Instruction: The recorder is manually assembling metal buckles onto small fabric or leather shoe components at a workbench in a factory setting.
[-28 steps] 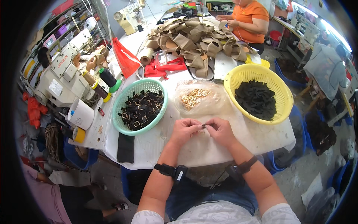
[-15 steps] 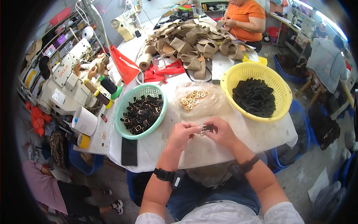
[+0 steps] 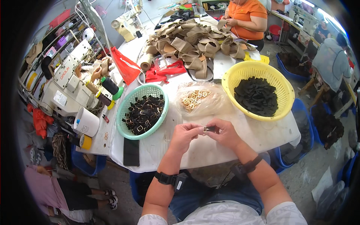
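Observation:
Above the table's front part, my left hand [image 3: 184, 136] and my right hand [image 3: 225, 133] meet fingertip to fingertip, both closed in a pinch. Between them is a short black strap piece [image 3: 210, 128] with a small gold buckle [image 3: 206, 129] at its left end. My left fingers grip the buckle end, and my right fingers hold the strap. Fingertips partly hide both parts. Just beyond my hands lies a clear plastic bag [image 3: 215, 105] of loose gold buckles [image 3: 195, 99]. The green basket [image 3: 164, 117] at left holds black pieces with buckles; the yellow basket [image 3: 287, 98] at right holds plain black strips.
A dark phone [image 3: 131, 153] lies by the green basket. Farther back are a heap of tan fabric pieces [image 3: 183, 45] and red cloth [image 3: 165, 72]. Sewing machine [image 3: 62, 88], thread spools and a white container [image 3: 87, 122] stand left. A person in orange [image 3: 247, 18] works across the table.
The strap piece and buckle have turned between my fingers: the buckle hung below the strap earlier and now sits level with it. My hands stay in nearly the same place.

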Demonstrator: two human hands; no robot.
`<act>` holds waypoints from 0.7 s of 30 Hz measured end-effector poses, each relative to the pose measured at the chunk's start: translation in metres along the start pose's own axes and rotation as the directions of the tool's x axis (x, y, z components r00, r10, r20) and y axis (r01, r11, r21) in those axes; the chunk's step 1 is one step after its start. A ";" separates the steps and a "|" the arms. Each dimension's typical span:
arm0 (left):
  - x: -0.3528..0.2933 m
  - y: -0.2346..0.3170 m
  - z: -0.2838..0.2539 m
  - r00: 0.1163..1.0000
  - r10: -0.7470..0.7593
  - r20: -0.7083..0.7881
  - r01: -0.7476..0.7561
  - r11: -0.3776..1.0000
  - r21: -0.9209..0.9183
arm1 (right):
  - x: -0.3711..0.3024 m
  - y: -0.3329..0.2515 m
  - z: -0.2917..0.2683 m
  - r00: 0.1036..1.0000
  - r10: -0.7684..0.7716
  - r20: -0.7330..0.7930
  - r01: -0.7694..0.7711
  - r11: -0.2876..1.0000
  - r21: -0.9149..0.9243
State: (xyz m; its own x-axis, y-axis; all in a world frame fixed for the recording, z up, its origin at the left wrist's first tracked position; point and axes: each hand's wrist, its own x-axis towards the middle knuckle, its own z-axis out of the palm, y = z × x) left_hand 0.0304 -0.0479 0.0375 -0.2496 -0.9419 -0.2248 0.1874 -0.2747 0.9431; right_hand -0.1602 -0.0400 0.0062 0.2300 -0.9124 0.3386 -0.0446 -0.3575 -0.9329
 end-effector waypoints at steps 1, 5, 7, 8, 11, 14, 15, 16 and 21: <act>-0.001 0.002 0.001 1.000 0.002 -0.001 -0.002 0.999 -0.048 | 0.000 -0.001 0.000 1.000 -0.002 -0.007 0.003 1.000 0.019; -0.007 0.005 0.000 0.998 0.063 0.021 -0.061 0.996 -0.057 | -0.001 -0.001 -0.001 1.000 0.004 0.000 -0.004 0.998 0.068; -0.006 0.003 -0.003 0.998 0.068 0.020 -0.068 0.998 0.009 | -0.001 -0.001 -0.001 1.000 -0.013 0.008 0.012 0.998 0.061; -0.006 0.002 -0.005 0.997 0.070 0.022 -0.071 0.997 0.024 | -0.002 -0.001 -0.001 1.000 -0.015 0.014 0.015 0.999 0.051; -0.007 0.000 -0.005 0.998 0.062 0.013 -0.062 0.998 0.033 | -0.002 0.000 -0.001 0.999 -0.026 0.024 0.026 0.999 0.028; -0.008 0.001 -0.002 0.999 0.034 -0.019 -0.034 0.999 -0.009 | -0.002 0.001 -0.002 0.999 -0.037 0.025 0.037 0.999 0.028; -0.009 0.000 -0.002 0.999 0.035 -0.026 -0.035 0.999 -0.010 | -0.002 0.000 -0.002 0.999 -0.036 0.029 0.035 0.999 0.034; -0.009 0.000 -0.001 0.999 0.037 -0.033 -0.037 0.999 -0.012 | -0.002 -0.001 -0.002 0.999 -0.034 0.034 0.033 0.999 0.040; -0.011 -0.004 0.003 0.997 0.044 -0.059 -0.046 0.999 -0.029 | -0.002 -0.002 -0.002 0.998 -0.051 0.026 0.050 0.998 0.047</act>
State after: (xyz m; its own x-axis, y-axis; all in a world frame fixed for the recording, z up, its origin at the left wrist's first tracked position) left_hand 0.0294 -0.0361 0.0371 -0.1851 -0.9627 -0.1972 0.2258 -0.2370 0.9449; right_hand -0.1622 -0.0380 0.0076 0.2569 -0.8874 0.3828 0.0123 -0.3930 -0.9194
